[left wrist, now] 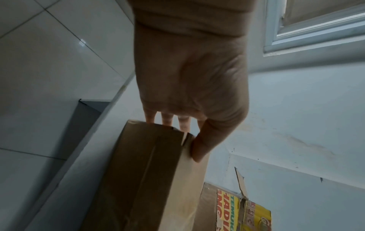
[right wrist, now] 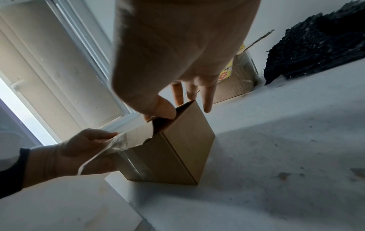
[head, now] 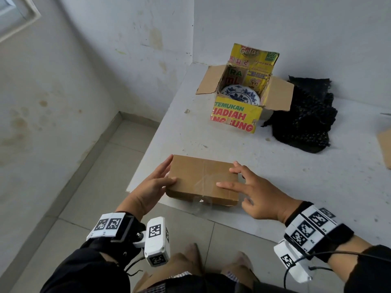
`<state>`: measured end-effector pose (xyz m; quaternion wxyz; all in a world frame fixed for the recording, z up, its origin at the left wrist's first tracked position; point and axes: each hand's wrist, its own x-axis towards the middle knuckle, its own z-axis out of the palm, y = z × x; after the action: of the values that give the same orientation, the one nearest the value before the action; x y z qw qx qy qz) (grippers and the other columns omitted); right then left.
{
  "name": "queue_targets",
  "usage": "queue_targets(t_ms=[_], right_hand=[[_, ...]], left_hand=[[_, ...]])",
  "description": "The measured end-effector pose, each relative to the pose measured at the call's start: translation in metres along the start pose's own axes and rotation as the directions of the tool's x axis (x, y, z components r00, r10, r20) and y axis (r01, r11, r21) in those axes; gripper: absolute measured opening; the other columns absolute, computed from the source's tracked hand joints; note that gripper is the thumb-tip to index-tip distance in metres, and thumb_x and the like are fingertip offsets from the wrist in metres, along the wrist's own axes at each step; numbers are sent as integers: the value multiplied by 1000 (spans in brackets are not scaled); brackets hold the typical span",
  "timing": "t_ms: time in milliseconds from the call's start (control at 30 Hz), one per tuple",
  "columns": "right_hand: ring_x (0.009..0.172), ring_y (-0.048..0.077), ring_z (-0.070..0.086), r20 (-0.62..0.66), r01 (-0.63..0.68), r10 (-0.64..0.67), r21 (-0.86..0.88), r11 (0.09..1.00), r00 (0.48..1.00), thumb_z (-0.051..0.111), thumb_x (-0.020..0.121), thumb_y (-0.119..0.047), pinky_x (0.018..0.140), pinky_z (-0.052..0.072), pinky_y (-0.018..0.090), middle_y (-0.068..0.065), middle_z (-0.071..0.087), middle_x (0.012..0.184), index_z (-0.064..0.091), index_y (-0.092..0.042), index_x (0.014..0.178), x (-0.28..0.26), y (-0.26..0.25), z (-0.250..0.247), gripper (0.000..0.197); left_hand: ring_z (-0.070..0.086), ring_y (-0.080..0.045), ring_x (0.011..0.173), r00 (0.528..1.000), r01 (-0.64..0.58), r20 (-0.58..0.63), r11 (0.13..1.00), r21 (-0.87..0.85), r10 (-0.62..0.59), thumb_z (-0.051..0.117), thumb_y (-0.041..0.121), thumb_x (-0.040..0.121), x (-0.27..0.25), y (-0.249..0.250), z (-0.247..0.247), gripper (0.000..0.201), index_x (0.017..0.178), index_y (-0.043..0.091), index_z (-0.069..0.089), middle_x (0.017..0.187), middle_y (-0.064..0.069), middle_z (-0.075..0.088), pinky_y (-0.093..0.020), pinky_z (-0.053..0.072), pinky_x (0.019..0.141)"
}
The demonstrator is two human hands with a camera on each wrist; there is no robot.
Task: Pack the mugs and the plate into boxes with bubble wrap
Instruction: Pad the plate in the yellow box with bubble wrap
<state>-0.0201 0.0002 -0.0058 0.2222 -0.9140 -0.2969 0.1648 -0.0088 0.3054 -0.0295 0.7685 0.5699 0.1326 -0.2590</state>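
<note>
A shut brown cardboard box [head: 201,176] [left wrist: 150,171] [right wrist: 177,148] sits at the near left corner of the white table [head: 296,187], with clear tape across its top and down the front. My left hand [head: 168,171] [left wrist: 189,125] lies against its left side, fingers straight and thumb on the top edge. My right hand [head: 239,182] [right wrist: 187,100] rests spread on the top right, thumb at a slightly raised flap edge. Farther back, a blue-and-white plate [head: 240,95] lies in an open yellow box [head: 234,117]. No mug is in sight.
Black bubble wrap [head: 304,115] [right wrist: 320,43] is heaped right of the yellow box [right wrist: 237,78]. A cardboard piece [head: 385,149] pokes in at the right edge. The table meets the wall behind; tiled floor [head: 95,187] drops off left and in front.
</note>
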Motion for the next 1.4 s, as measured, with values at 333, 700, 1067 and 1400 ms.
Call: queue_targets(t_ms=[333, 700, 1067, 1400], right_hand=[[134, 39, 35, -67, 160, -198, -369, 916, 978, 66, 79, -46, 100, 29, 68, 6, 45, 140, 36, -40, 138, 31, -27, 15, 67], [135, 46, 30, -179, 166, -236, -336, 927, 955, 39, 93, -38, 98, 23, 74, 11, 43, 142, 32, -36, 141, 28, -22, 33, 49], [137, 47, 24, -251, 111, -203, -335, 936, 946, 40, 93, -30, 98, 20, 76, 14, 41, 143, 31, -36, 143, 29, -26, 44, 51], [142, 43, 6, -140, 120, -179, -352, 928, 974, 44, 88, -37, 104, 10, 73, 11, 27, 151, 25, -37, 146, 25, -24, 42, 61]], left_hand=[[47, -16, 126, 999, 28, -21, 998, -62, -29, 52, -3, 82, -3, 3, 3, 68, 137, 36, 45, 141, 13, 48, -30, 41, 90], [49, -10, 125, 999, 21, -43, 999, -28, -22, 48, 1, 91, -8, 3, 8, 59, 136, 40, 45, 140, 17, 48, -28, 38, 95], [50, -10, 121, 998, -2, -63, 1000, 0, 2, 48, 6, 94, -10, 5, 11, 55, 137, 41, 44, 141, 16, 47, -27, 40, 95], [48, -7, 126, 997, -74, -10, 995, 69, 75, 53, 4, 92, -9, -5, 5, 61, 137, 41, 38, 137, 17, 49, -28, 38, 104]])
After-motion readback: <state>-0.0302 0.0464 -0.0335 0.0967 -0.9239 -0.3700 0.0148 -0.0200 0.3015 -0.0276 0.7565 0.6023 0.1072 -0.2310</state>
